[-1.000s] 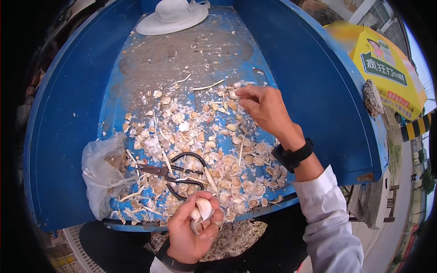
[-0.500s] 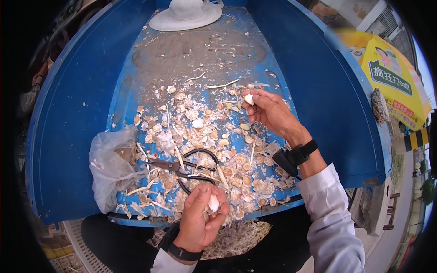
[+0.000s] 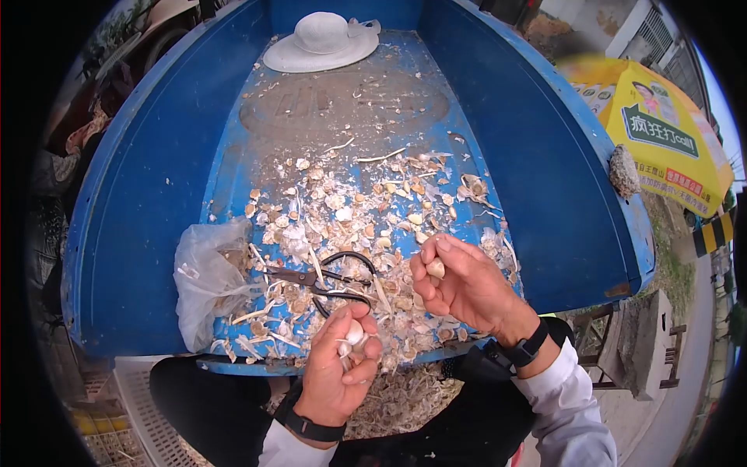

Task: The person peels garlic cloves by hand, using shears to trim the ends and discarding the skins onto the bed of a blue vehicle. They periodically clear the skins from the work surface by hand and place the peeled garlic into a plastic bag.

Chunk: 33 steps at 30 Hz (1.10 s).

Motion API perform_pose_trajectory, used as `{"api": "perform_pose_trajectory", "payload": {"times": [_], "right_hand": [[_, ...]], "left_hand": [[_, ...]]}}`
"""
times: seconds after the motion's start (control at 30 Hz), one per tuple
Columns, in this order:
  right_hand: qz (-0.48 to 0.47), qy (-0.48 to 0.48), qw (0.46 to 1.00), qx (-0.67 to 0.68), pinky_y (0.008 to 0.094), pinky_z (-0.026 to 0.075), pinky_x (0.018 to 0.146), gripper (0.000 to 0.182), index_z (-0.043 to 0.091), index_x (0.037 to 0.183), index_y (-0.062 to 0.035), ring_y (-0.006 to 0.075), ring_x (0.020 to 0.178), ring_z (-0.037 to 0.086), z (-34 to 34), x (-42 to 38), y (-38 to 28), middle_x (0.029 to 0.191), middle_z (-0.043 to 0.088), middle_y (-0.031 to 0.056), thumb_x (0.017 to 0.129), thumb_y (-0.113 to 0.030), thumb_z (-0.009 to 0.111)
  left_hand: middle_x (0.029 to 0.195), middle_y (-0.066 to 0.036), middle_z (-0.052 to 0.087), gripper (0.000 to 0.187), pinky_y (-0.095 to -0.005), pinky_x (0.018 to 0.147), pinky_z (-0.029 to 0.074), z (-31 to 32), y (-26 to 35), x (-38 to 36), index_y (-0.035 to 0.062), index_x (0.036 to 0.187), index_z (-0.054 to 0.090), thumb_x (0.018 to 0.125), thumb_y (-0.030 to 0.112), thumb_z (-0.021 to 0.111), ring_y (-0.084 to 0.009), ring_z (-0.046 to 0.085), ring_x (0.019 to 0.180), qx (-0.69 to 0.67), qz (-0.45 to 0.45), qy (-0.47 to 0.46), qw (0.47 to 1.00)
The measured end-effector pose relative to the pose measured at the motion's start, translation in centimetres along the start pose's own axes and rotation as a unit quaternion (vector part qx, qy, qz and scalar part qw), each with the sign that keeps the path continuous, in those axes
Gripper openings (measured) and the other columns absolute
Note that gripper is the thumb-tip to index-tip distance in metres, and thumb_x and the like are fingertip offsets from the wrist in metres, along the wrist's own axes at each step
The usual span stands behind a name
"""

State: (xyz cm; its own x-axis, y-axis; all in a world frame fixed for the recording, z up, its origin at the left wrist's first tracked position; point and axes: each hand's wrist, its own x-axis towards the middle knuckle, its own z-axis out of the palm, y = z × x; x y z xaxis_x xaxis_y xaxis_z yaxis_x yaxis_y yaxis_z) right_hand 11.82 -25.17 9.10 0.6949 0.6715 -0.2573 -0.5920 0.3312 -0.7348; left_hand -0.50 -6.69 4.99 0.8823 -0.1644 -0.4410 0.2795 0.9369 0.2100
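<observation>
Close to the front edge of a blue truck bed (image 3: pixel 560 202), my left hand (image 3: pixel 336 377) is closed around garlic cloves (image 3: pixel 355 333), whose white tops show between the fingers. My right hand (image 3: pixel 478 292) pinches a single pale garlic clove (image 3: pixel 436 269) between thumb and fingertips, above the scraps. Just beyond my left hand lie black-handled scissors (image 3: pixel 294 275), blades pointing left. Garlic skins and stem pieces (image 3: pixel 389 288) cover the bed around them, with some loose cloves (image 3: pixel 415 219) among them.
A clear plastic bag (image 3: pixel 201 272) slumps at the left front. A white brimmed hat (image 3: pixel 323 43) lies at the far end. High side walls flank the bed; a stone (image 3: pixel 623 171) sits on the right one, near a yellow umbrella (image 3: pixel 661 128). A white crate (image 3: pixel 152 412) stands lower left.
My right hand has come back from the middle of the scraps toward me, a clove still in its fingers. The left hand stays near the front edge, holding garlic. The view has shifted slightly.
</observation>
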Motion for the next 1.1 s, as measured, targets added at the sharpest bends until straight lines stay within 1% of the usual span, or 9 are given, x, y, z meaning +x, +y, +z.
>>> {"api": "perform_pose_trajectory", "payload": {"times": [0.2,0.37,0.5,0.6,0.67,0.73,0.83,1.0,1.1], "right_hand": [[-0.118,0.226,0.922,-0.291,0.0255,0.044,0.052,0.021,0.055,0.092,-0.004,0.0126,0.06,0.053,-9.7,4.3,-5.0,0.074,0.056,0.0027,0.098,-0.024,0.056],[-0.102,0.185,0.63,-0.747,0.0331,0.045,0.057,0.015,0.059,0.092,0.0002,0.0143,0.064,0.056,-13.3,7.4,-3.5,0.074,0.062,0.0079,0.091,-0.015,0.062],[-0.029,0.211,0.666,-0.714,0.0215,0.045,0.057,0.013,0.058,0.095,-0.001,0.0083,0.066,0.055,-11.9,7.7,-4.7,0.073,0.06,0.0042,0.096,-0.013,0.055],[-0.031,0.254,0.901,-0.35,0.0217,0.046,0.057,0.013,0.059,0.098,-0.0018,0.0078,0.066,0.055,-11.7,9.2,-6.0,0.078,0.06,0.0024,0.097,-0.014,0.054],[-0.127,0.219,0.873,-0.417,0.0202,0.047,0.055,0.018,0.061,0.104,0.0011,0.0072,0.066,0.055,-12.1,11.8,-7.3,0.081,0.061,0.0047,0.098,-0.012,0.05],[-0.117,0.218,0.843,-0.477,0.026,0.051,0.06,0.021,0.062,0.109,-0.0002,0.0122,0.069,0.059,-11.6,14.7,-8.1,0.084,0.063,0.0081,0.097,-0.012,0.05],[-0.035,0.212,0.571,-0.792,0.0409,0.049,0.077,0.022,0.061,0.106,-0.0052,0.028,0.086,0.062,-11.1,17.9,-8.2,0.092,0.065,0.0162,0.089,-0.019,0.063],[0.011,0.149,0.55,-0.822,0.0351,0.047,0.063,0.02,0.061,0.096,-0.0043,0.0193,0.069,0.056,-13.0,19.5,-9.5,0.079,0.061,0.0094,0.092,-0.024,0.059],[0.021,0.181,0.911,-0.369,0.0201,0.025,0.042,0.024,0.059,0.102,-0.0026,0.0033,0.054,0.028,-12.6,16.8,-8.7,0.067,0.034,-0.0058,0.101,-0.02,0.043]], "left_hand": [[0.083,-0.004,0.039,0.033,-0.0175,0.037,0.026,-1.5,10.4,-14.2,0.0063,0.106,0.047,0.106,0.034,0.03,-0.0094,0.032,0.055,-0.025,0.189,-0.043,0.981],[0.088,-0.009,0.051,0.036,-0.02,0.036,0.029,-12.6,15.7,-26.6,0.005,0.113,0.051,0.106,0.034,0.031,-0.0108,0.037,0.053,-0.001,0.315,0.077,0.946],[0.067,-0.003,0.048,0.009,-0.0227,0.043,0.034,-19.5,15.3,-31.1,0.004,0.089,0.056,0.092,0.011,0.051,-0.0113,0.045,0.053,-0.144,0.28,0.173,0.933],[0.07,-0.003,0.047,0.01,-0.0225,0.045,0.036,-24.9,13.9,-32.1,0.0045,0.093,0.053,0.094,0.013,0.048,-0.0105,0.044,0.057,-0.185,0.265,0.18,0.929],[0.072,-0.003,0.048,0.01,-0.0221,0.046,0.037,-27.3,12.7,-31.1,0.0043,0.094,0.054,0.094,0.013,0.049,-0.0103,0.045,0.058,-0.136,0.276,0.223,0.925],[0.068,-0.002,0.048,0.009,-0.0219,0.045,0.036,-28.8,10.9,-29.6,0.0051,0.096,0.053,0.094,0.013,0.049,-0.0102,0.044,0.055,0.172,0.352,0.565,0.726],[0.071,-0.004,0.048,0.011,-0.0252,0.043,0.04,-29.5,10.1,-29.4,0.0043,0.1,0.053,0.095,0.014,0.049,-0.0124,0.044,0.053,0.185,0.351,0.544,0.739],[0.075,-0.005,0.047,0.013,-0.0254,0.043,0.041,-30.8,10.8,-30.1,0.0035,0.101,0.053,0.096,0.015,0.049,-0.0129,0.045,0.055,-0.034,0.339,0.362,0.867],[0.076,-0.005,0.047,0.014,-0.0254,0.043,0.042,-30.6,12.2,-30.9,0.003,0.101,0.053,0.097,0.016,0.048,-0.0133,0.045,0.055,-0.115,0.316,0.202,0.92]]}}
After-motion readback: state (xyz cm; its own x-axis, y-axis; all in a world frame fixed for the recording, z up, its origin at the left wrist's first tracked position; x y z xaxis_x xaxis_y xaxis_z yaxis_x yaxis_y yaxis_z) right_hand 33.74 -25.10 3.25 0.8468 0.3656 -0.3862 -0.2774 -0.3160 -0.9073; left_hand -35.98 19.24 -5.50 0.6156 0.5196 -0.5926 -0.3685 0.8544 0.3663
